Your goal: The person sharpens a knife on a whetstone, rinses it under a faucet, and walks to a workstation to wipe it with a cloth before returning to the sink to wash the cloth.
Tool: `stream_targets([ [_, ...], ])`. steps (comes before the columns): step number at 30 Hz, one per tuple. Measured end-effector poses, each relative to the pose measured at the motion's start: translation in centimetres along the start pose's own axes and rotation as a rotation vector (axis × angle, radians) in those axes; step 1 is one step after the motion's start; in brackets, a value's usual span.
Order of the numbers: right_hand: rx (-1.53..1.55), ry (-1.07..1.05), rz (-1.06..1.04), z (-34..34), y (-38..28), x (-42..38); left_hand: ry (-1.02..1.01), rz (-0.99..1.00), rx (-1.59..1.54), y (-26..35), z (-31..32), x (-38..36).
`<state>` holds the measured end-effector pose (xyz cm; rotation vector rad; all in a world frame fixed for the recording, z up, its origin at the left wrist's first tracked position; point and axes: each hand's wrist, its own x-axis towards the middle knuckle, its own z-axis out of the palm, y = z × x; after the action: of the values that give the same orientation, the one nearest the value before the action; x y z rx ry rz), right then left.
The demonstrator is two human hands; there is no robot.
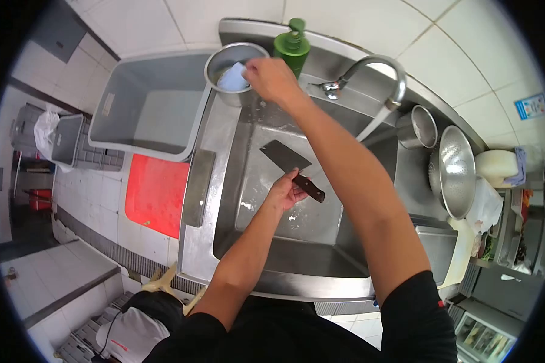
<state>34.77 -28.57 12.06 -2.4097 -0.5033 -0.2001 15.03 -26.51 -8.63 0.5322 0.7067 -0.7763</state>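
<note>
Left hand: gripped cleaver by its handle over the sink.
Right hand: fingers closed on pale cloth in metal cup.

The left hand curls closed, palm up, forearm angled forward; the right arm stretches far forward, its hand bent down, fingers pinched together

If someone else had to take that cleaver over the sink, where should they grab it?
By the dark handle of the cleaver, coming from the near right side. The left hand already wraps it there, and the broad blade points away toward the sink's back, so fingers stay clear of the edge.
</note>
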Motion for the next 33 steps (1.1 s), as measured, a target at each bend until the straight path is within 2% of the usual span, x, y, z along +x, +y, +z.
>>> stream_targets([
  [1, -0.119, -0.039, -0.026, 1.5, -0.3, 1.8, 0.007, 0.004, 0.020, -0.3, -0.6, -0.5],
  [3, -0.330, -0.287, 0.058, 4.1, -1.0, 5.3, -0.042, 0.010, -0.047, -0.3, -2.1, -0.4],
  [4, -0.341, -0.315, 0.060, 4.7, -1.3, 6.0, -0.097, 0.036, -0.089, -0.2, -2.4, 0.1],
  [6, -0.421, -0.529, 0.136, 6.1, -1.8, 7.3, -0.135, 0.033, -0.129, 0.3, -2.4, 1.3],
  [9, -0.507, -0.570, 0.146, 8.1, -1.0, 7.8, -0.189, 0.067, -0.197, 0.7, -1.1, 2.4],
  [10, -0.578, -0.663, 0.165, 8.6, -0.7, 8.4, -0.188, 0.079, -0.193, 0.9, -0.5, 2.6],
  [11, -0.588, -0.676, 0.157, 9.2, -0.4, 8.4, -0.185, 0.090, -0.187, 1.1, 0.1, 2.8],
  [13, -0.558, -0.481, 0.111, 9.7, 0.1, 8.1, -0.220, 0.100, -0.191, 1.0, 0.6, 4.0],
  [15, -0.537, -0.426, 0.075, 8.3, 0.0, 7.5, -0.216, 0.088, -0.161, 0.7, 1.1, 4.5],
  [17, -0.360, -0.138, -0.181, 5.1, -1.1, 6.3, -0.164, 0.064, -0.176, 1.4, 3.0, 2.6],
  [18, -0.375, -0.138, -0.176, 3.5, -0.9, 5.3, -0.109, 0.053, -0.193, 1.7, 3.9, 1.8],
  [20, -0.203, -0.127, -0.219, -0.3, -0.6, 3.3, -0.119, 0.063, -0.196, 1.4, 4.1, 3.7],
  [22, -0.030, -0.357, -0.016, -4.8, -1.1, -0.7, -0.078, 0.061, -0.212, 1.1, 5.2, 4.5],
  [24, -0.142, -0.440, 0.030, -6.7, 1.5, -3.9, -0.120, 0.064, -0.203, 0.6, 5.8, 5.4],
  [28, -0.253, -0.366, 0.154, -9.2, 5.4, -7.9, -0.116, -0.002, -0.177, 0.2, 8.2, 6.3],
  [31, -0.282, -0.443, 0.277, -10.9, 6.4, -9.4, -0.119, -0.007, -0.192, -0.8, 9.4, 6.5],
  [33, -0.388, -0.703, 0.360, -11.1, 6.8, -10.0, -0.117, 0.016, -0.194, -0.7, 9.8, 6.3],
])
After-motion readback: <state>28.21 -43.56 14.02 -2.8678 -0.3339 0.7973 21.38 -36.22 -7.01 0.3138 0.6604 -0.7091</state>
